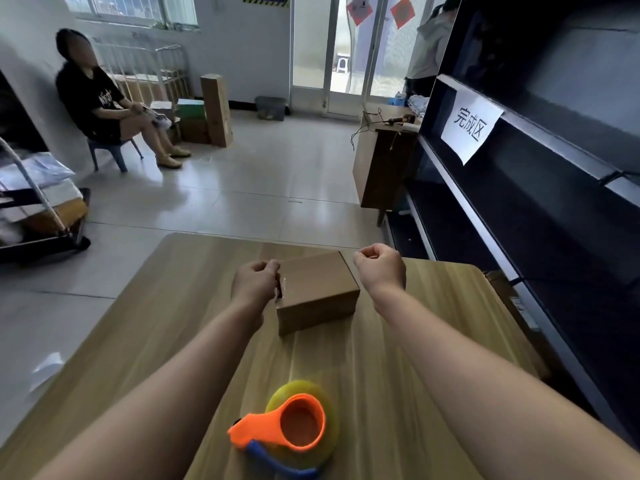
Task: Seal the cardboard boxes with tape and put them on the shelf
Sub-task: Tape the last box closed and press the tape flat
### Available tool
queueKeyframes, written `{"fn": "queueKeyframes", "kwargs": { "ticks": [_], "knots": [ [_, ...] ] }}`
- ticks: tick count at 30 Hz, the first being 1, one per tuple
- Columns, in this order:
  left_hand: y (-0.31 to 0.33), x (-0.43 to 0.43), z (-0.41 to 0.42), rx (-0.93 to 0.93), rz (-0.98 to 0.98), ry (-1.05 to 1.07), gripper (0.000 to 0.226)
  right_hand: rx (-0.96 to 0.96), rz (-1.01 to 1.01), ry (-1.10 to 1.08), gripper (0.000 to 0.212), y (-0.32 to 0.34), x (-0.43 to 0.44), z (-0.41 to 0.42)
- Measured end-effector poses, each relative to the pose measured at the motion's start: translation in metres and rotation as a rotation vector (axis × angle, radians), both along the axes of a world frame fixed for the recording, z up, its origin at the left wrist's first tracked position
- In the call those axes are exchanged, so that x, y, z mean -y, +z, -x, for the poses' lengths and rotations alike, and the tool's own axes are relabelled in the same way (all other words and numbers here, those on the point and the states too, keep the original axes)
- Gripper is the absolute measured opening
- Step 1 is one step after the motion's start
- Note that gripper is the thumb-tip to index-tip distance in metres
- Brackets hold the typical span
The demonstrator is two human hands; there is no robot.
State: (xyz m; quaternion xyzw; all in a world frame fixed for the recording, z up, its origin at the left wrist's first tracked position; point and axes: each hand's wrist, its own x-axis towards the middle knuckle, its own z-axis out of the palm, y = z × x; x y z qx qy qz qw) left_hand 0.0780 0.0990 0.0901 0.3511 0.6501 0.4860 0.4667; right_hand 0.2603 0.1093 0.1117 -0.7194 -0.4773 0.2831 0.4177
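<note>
My left hand (255, 282) is curled at the left edge of the 1 closed cardboard box (317, 289), which sits mid-table (194, 306). I cannot tell whether its fingers pinch anything there. My right hand (381, 271) is balled into a fist just beside the box's far right corner, holding nothing. The tape dispenser (294, 427) lies near me, between my 2 forearms. The dark shelf (554, 220) stands on my right.

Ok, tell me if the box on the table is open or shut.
Shut: the top of the cardboard box lies flat and closed, no flap raised. Whether it is fully sealed, cannot tell.
</note>
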Motion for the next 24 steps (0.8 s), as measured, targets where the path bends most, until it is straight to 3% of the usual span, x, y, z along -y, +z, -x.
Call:
{"fn": "queueKeyframes", "kwargs": {
  "ticks": [14, 17, 20, 24],
  "knots": [
    [-0.074, -0.044, 0.009, -0.071, 0.111, -0.033, 0.017, 0.093, 0.218, -0.009, 0.009, -0.081, -0.055, 0.006],
    [-0.087, -0.05, 0.009, -0.071, 0.15, -0.048, 0.037, 0.164, 0.265, 0.006, 0.021, -0.099, -0.067, 0.004],
    [-0.099, -0.055, 0.009, -0.072, 0.196, -0.078, 0.052, 0.199, 0.338, 0.043, 0.048, -0.113, -0.076, 0.003],
    [-0.109, -0.058, 0.007, -0.069, 0.237, -0.109, 0.049, 0.096, 0.404, 0.058, 0.067, -0.128, -0.083, 0.006]
  ]
}}
